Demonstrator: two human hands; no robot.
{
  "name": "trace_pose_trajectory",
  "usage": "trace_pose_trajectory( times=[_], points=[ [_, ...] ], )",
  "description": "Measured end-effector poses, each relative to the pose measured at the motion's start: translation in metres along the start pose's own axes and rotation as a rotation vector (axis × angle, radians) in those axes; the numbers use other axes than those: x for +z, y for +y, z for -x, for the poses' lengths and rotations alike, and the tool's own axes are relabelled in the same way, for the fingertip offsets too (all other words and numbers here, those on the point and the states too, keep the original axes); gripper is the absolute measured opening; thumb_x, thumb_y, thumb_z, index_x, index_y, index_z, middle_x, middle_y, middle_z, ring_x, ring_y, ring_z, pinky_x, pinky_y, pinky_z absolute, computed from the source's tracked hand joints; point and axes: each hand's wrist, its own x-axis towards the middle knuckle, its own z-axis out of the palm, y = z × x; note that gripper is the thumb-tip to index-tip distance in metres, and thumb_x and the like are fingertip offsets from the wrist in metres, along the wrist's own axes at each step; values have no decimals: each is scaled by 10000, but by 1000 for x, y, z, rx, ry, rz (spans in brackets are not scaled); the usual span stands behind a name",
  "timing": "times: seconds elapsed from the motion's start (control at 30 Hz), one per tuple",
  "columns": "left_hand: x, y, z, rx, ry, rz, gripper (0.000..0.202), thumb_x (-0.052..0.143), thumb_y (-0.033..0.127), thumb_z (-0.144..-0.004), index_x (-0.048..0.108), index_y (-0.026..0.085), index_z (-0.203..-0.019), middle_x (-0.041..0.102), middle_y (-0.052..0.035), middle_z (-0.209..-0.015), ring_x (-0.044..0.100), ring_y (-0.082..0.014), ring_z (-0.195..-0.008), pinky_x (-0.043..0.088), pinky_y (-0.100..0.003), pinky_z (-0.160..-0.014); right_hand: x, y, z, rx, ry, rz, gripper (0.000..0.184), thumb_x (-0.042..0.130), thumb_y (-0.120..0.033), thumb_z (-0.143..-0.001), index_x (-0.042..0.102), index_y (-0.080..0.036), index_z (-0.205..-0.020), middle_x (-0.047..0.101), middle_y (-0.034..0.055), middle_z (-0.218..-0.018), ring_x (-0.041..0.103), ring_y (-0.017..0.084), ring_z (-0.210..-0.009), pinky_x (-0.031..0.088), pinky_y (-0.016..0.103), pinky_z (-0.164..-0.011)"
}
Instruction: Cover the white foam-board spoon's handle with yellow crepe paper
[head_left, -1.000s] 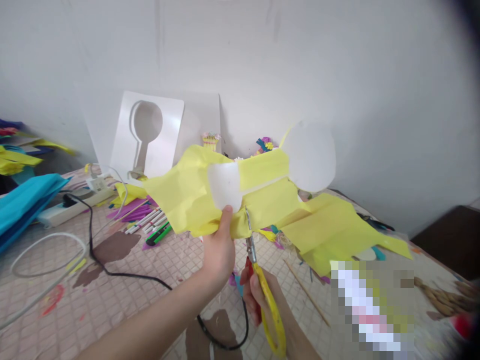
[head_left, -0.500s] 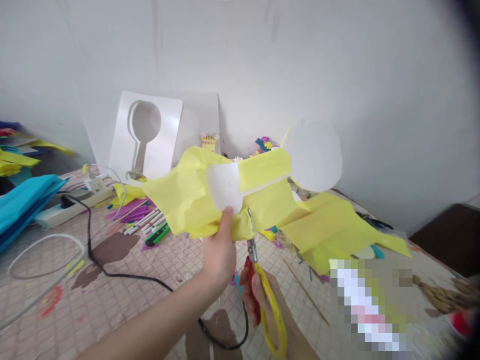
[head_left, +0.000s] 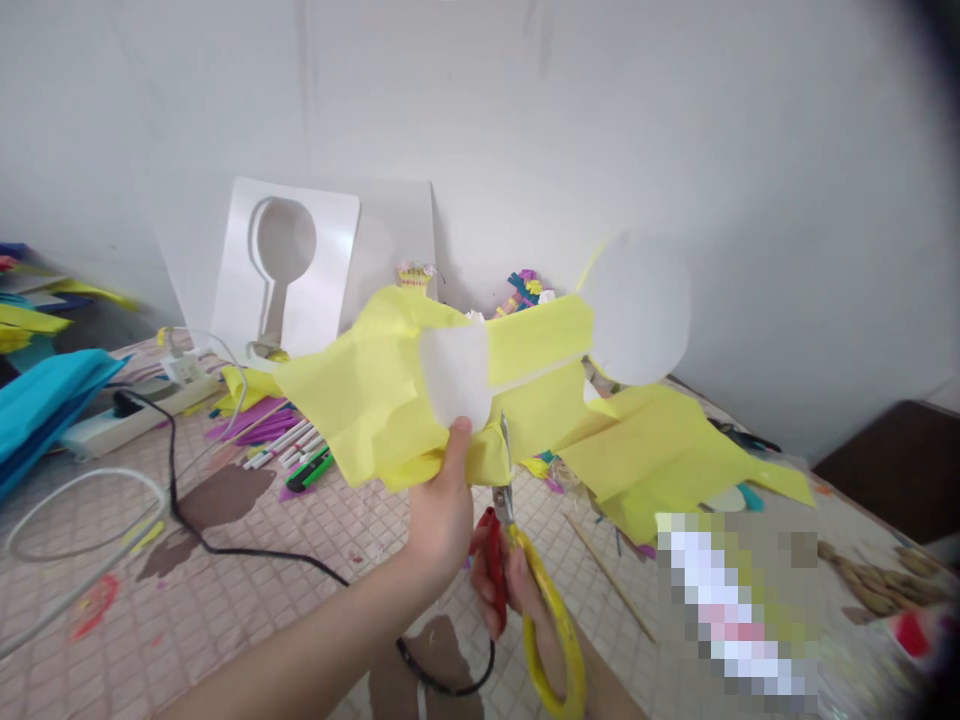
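Observation:
My left hand [head_left: 444,510] pinches the lower edge of a yellow sheet [head_left: 375,390], thin like crepe or tissue paper, thumb on top. Against the sheet lies a white paddle-shaped cutout; its rounded end [head_left: 454,375] sits beside my thumb and its large disc [head_left: 641,308] sticks out at the right. Yellow paper covers most of the handle between them. In my right hand [head_left: 517,580] is a pair of scissors [head_left: 551,620] with one red and one yellow handle. The scissor blades point up at the sheet's lower edge, just right of my left thumb.
A white board [head_left: 330,250] with a paddle-shaped hole leans on the wall. Another yellow sheet [head_left: 660,450] lies right. Left are a power strip [head_left: 112,425], a black cable [head_left: 255,550], a green utility knife [head_left: 309,470] and blue paper [head_left: 52,420]. A thin stick [head_left: 611,580] lies near the scissors.
The scissor handles have spread wider apart, and the blades look more open. The held paper and white cutout have shifted slightly right. Both hands keep their hold.

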Motion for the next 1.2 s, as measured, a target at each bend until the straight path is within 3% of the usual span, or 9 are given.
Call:
trace_pose_trajectory(
  times=[0.13,0.27,0.43,0.67,0.87,1.2],
  points=[
    [-4,1,4,-4,17,-217,537,544,571,-702,565,222,-1109,550,-46,-1229,465,-240,-1160,275,-357,-1037,1,0,0,-25,9,-10,259,478,-329,-865,531,-137,-1032,586,37,-922,579,117,-709,500,284,-603],
    [-5,1,6,3,14,-280,531,532,595,-695,583,230,-1077,567,-42,-1206,484,-238,-1139,241,-350,-1053,5,-3,1,-73,45,-18,423,473,-534,-800,530,-139,-941,489,-45,-594,441,59,-441,383,200,-427],
    [-2,-2,4,25,2,-112,459,593,503,-703,579,244,-1081,561,-24,-1208,472,-218,-1152,278,-344,-1038,12,-5,2,-121,122,-14,557,415,-704,-704,491,-166,-826,356,-91,-464,321,44,-373,283,193,-386],
    [0,-6,-1,67,-62,49,451,607,426,-729,541,257,-1143,536,-10,-1236,456,-188,-1164,302,-318,-1028,8,-7,1,-79,72,5,428,412,-557,-823,515,-142,-837,404,-86,-502,336,32,-352,286,177,-356],
    [1,-8,-3,32,-80,117,450,621,398,-726,531,270,-1148,522,-12,-1255,447,-195,-1176,298,-332,-1033,11,-6,0,-58,105,-2,555,414,-716,-695,446,-168,-776,343,-104,-434,309,27,-301,235,163,-307],
    [4,-4,-3,0,-143,282,444,614,301,-747,484,278,-1171,464,-2,-1316,423,-193,-1203,336,-327,-1016,14,-8,1,5,171,2,591,414,-745,-662,443,-162,-756,348,-110,-394,314,23,-271,244,133,-274]
  ],
)
